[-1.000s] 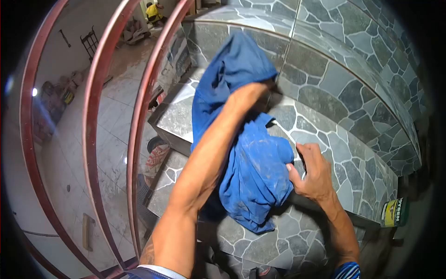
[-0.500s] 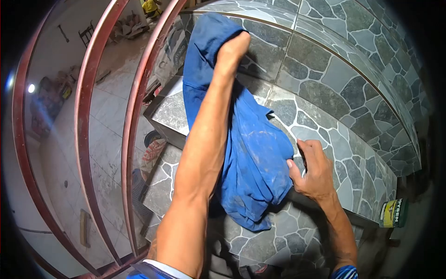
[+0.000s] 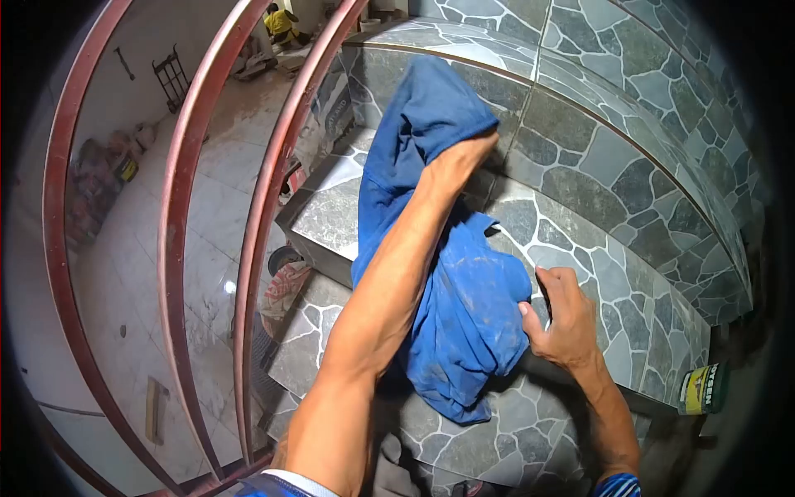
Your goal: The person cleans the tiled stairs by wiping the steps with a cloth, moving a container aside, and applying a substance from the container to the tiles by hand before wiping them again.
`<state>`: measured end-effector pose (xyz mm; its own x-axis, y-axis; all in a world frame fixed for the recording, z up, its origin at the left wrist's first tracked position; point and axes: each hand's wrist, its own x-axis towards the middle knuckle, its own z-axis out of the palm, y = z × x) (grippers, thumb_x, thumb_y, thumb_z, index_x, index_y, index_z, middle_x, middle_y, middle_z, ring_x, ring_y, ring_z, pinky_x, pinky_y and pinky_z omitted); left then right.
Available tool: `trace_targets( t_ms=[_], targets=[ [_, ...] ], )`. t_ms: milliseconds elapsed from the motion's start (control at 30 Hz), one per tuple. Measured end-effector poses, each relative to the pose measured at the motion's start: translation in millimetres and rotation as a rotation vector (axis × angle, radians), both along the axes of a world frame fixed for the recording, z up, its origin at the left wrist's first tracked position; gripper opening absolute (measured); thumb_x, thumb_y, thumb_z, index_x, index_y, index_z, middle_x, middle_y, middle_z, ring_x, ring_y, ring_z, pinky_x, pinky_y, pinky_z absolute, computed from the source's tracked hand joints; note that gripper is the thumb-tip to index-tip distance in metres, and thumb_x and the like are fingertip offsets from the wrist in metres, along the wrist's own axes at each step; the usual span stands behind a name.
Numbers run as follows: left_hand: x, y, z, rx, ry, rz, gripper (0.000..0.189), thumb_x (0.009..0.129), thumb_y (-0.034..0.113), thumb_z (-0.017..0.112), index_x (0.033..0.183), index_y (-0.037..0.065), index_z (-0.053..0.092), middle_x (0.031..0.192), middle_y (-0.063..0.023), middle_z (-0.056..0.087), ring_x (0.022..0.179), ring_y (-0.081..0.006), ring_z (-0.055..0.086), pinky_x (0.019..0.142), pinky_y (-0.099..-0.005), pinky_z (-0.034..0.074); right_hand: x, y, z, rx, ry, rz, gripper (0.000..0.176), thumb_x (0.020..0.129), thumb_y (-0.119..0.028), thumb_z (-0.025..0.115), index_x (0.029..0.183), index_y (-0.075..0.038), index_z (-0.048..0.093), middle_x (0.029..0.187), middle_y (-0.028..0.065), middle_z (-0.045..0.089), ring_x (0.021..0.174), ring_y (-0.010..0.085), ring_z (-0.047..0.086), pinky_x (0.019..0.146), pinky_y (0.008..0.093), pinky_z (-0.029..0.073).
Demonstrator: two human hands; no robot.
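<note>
A dusty blue cloth garment (image 3: 476,306) hangs over the stone-patterned steps. My left hand (image 3: 464,164) is raised at its upper part, closed on the cloth, with the fingertips hidden behind the fabric. Lower down on the right, my right hand (image 3: 565,319) is near the garment's right edge, thumb and fingers curved and apart. Nothing shows between them.
Curved red metal bars (image 3: 174,248) stand on the left. Beyond them lie a tiled floor, a hand truck (image 3: 171,79) and a person in yellow (image 3: 284,25). A can (image 3: 701,389) sits at the right. A sack (image 3: 286,286) lies beside the steps.
The view has shifted, so the bars and steps appear farther right. My left hand has moved right and slightly down in view with the cloth. My right hand keeps its curved shape.
</note>
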<state>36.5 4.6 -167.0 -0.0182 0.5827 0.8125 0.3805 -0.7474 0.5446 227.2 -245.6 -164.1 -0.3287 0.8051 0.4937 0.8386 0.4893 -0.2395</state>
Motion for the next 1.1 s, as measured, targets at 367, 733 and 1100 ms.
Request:
trace_targets(
  t_ms=[367, 733, 1100],
  targets=[
    [39.6, 1.4, -16.6, 0.16, -0.042, 0.011, 0.033, 0.095, 0.029, 0.054, 0.1, 0.0, 0.068, 0.094, -0.0186, 0.068, 0.096, -0.0335, 0.063, 0.092, -0.043, 0.045, -1.7, 0.8, -1.2, 0.0, -0.005, 0.007, 0.051, 0.076, -0.021, 0.075, 0.116, 0.005, 0.058, 0.101, 0.0167, 0.056, 0.083, 0.0351, 0.064, 0.065, 0.0418, 0.053],
    [22.3, -5.2, -6.7, -0.132, 0.127, 0.026, 0.024, 0.094, 0.02, 0.05, 0.078, 0.01, 0.064, 0.074, -0.0052, 0.053, 0.073, -0.0172, 0.055, 0.069, -0.0319, 0.045, 0.0, 0.2, -2.4, 0.03, 0.026, 0.01, 0.048, 0.077, -0.022, 0.075, 0.114, 0.005, 0.059, 0.1, 0.0166, 0.057, 0.082, 0.0356, 0.064, 0.065, 0.0414, 0.053],
    [12.8, -40.9, -18.8, 0.222, 0.582, 0.036, 0.022, 0.102, 0.02, 0.042, 0.104, 0.012, 0.062, 0.087, -0.0053, 0.054, 0.096, -0.015, 0.058, 0.09, -0.0288, 0.048, 0.4, 0.3, -1.7, -0.004, 0.021, 0.003, 0.05, 0.077, -0.023, 0.076, 0.115, 0.005, 0.059, 0.102, 0.0169, 0.057, 0.083, 0.0353, 0.065, 0.067, 0.042, 0.054]
  ],
)
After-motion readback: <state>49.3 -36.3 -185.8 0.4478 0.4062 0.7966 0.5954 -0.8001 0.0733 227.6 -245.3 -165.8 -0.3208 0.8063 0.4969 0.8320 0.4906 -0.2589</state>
